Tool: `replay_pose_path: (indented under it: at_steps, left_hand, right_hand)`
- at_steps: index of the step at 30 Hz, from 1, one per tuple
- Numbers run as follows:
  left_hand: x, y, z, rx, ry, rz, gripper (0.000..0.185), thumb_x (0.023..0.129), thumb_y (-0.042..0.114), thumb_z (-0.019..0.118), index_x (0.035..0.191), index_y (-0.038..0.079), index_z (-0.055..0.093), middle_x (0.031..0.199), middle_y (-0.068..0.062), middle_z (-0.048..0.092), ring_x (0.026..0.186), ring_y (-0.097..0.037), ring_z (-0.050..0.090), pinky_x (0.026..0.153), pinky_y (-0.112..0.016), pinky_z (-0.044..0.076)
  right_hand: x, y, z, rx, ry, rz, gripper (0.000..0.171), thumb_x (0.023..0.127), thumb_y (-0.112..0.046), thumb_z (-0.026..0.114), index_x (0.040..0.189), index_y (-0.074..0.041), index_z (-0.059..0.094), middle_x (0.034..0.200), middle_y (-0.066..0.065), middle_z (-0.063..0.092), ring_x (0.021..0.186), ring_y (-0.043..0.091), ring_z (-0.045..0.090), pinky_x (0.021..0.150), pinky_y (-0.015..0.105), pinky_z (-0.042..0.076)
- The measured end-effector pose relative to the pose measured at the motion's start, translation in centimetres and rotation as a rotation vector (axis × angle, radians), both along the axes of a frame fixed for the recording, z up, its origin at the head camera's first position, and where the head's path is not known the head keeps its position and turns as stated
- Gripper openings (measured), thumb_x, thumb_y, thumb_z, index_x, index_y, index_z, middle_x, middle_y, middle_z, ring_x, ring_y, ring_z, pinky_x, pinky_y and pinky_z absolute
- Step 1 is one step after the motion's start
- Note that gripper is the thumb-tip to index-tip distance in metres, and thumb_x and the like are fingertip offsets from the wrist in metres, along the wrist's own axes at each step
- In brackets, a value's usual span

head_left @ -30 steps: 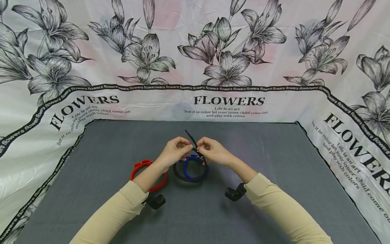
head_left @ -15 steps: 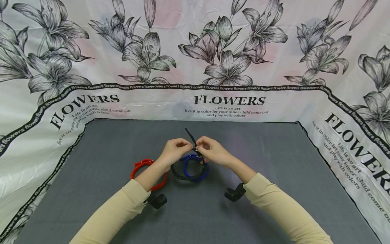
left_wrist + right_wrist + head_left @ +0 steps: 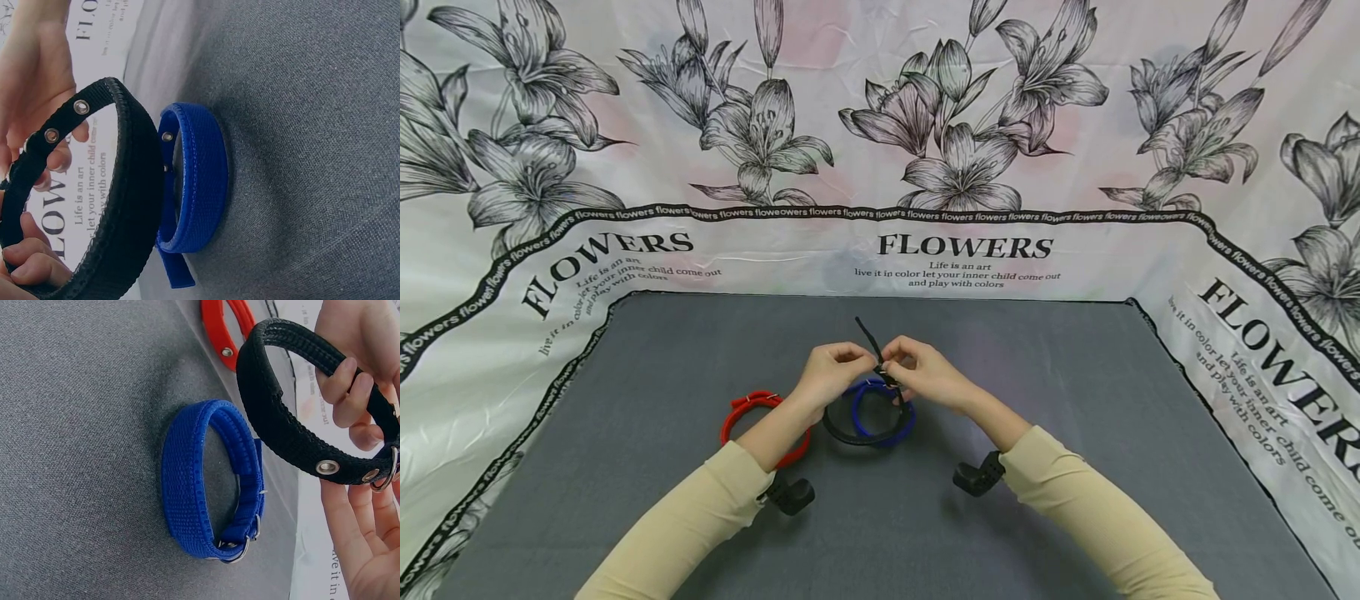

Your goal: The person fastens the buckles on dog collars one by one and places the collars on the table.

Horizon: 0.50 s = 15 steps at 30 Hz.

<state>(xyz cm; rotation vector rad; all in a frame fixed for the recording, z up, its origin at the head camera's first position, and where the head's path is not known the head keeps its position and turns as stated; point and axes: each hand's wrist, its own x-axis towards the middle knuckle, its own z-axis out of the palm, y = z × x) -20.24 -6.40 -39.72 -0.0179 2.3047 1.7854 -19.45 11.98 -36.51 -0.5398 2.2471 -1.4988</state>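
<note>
Both hands hold a black collar (image 3: 857, 433) with metal eyelets, lifted over the middle of the grey table. My left hand (image 3: 863, 361) pinches the strap beside the metal buckle, its fingers (image 3: 347, 387) curled round the band. My right hand (image 3: 891, 365) pinches the buckle end, and the strap's free tip sticks up behind the hands. The black collar (image 3: 125, 206) hangs as a loop just above a blue collar (image 3: 887, 412), which lies buckled on the cloth (image 3: 194, 487). A red collar (image 3: 739, 412) lies to the left, partly hidden by my left forearm.
The grey cloth table (image 3: 1075, 400) is ringed on three sides by a flower-printed backdrop (image 3: 962, 250) with "FLOWERS" lettering. Black wrist camera mounts (image 3: 977, 475) sit under both cream sleeves.
Both hands have stayed at the buckle, working it only slightly. The black loop has shifted a little to the left over the blue collar.
</note>
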Motion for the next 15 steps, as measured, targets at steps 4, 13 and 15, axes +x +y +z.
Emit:
replay_pose_path:
  at_steps: [4,13,15]
  left_hand:
    - [0.03,0.07,0.02,-0.005,-0.010,0.009,0.014,0.083,0.030,0.067,0.089,0.018,0.071,0.093,0.001,0.062,0.098,-0.030,0.054,0.077,-0.033,0.043]
    - [0.14,0.12,-0.07,0.001,-0.003,-0.028,0.016,0.084,0.032,0.066,0.091,0.019,0.070,0.090,0.000,0.062,0.088,-0.025,0.054,0.074,-0.034,0.044]
    - [0.19,0.02,0.00,0.016,-0.003,-0.052,0.017,0.085,0.033,0.065,0.095,0.018,0.069,0.089,-0.002,0.061,0.081,-0.025,0.053,0.070,-0.034,0.044]
  right_hand:
    - [-0.10,0.11,0.02,-0.018,-0.021,0.013,0.025,0.097,-0.017,0.047,0.117,-0.003,0.048,0.104,0.015,0.050,0.094,0.047,0.055,0.074,0.051,0.051]
    - [-0.25,0.31,0.19,-0.022,-0.015,0.016,0.021,0.096,-0.017,0.048,0.113,-0.004,0.049,0.095,0.014,0.052,0.084,0.032,0.058,0.072,0.052,0.052]
    - [-0.21,0.36,0.25,-0.017,-0.009,0.007,0.021,0.096,-0.017,0.048,0.113,-0.004,0.049,0.095,0.014,0.052,0.085,0.034,0.058,0.072,0.052,0.052]
